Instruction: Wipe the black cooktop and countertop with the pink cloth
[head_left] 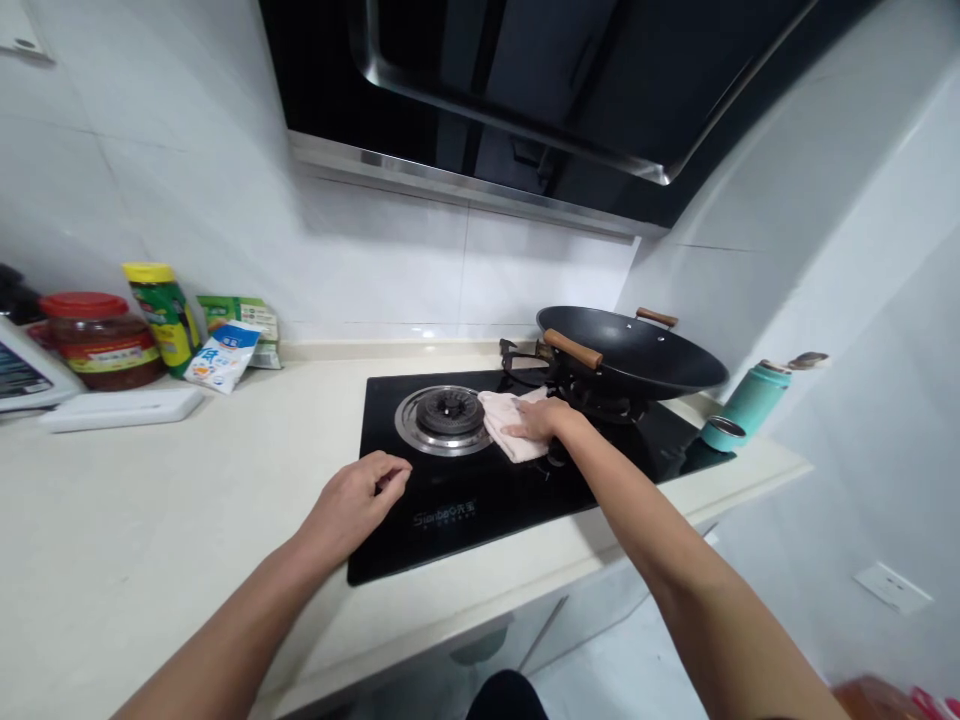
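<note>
My right hand presses a pale pink cloth onto the black glass gas stove, just right of the left burner. Part of the cloth is hidden under the palm and fingers. Near the stove's left front edge is my left hand, its fingers curled in and nothing visible in them. A large black wok with wooden handles sits over the right burner, beyond my right forearm. The metal pot stand from a burner lies at the back, beside the wok.
On the left counter stand a red-lidded jar, a yellow-capped container, seasoning packets and a white flat case. A turquoise utensil holder stands at the right. The range hood overhangs the stove.
</note>
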